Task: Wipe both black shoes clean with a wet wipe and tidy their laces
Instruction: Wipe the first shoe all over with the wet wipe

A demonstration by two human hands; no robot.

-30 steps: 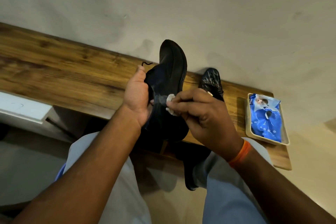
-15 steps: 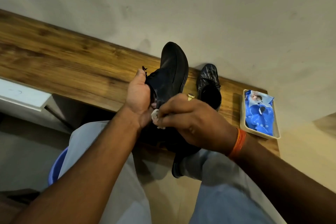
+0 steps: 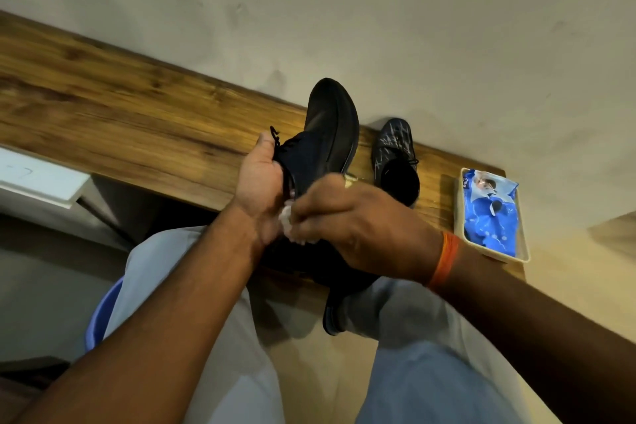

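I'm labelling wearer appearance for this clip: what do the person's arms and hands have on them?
Both forearms are bare, with no sleeves or gloves in view. The left hand has nothing on its wrist. The right hand has an orange band around its wrist. No rings are clearly visible.

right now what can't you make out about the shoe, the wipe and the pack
- Held shoe, head view: heel end and most laces hidden behind the left hand and right hand.
- Wet wipe: only a white scrap shows between the hands; motion blur.
- Second shoe: lace state too dark to tell.
- Blue wipe pack in its tray: print too small to read.
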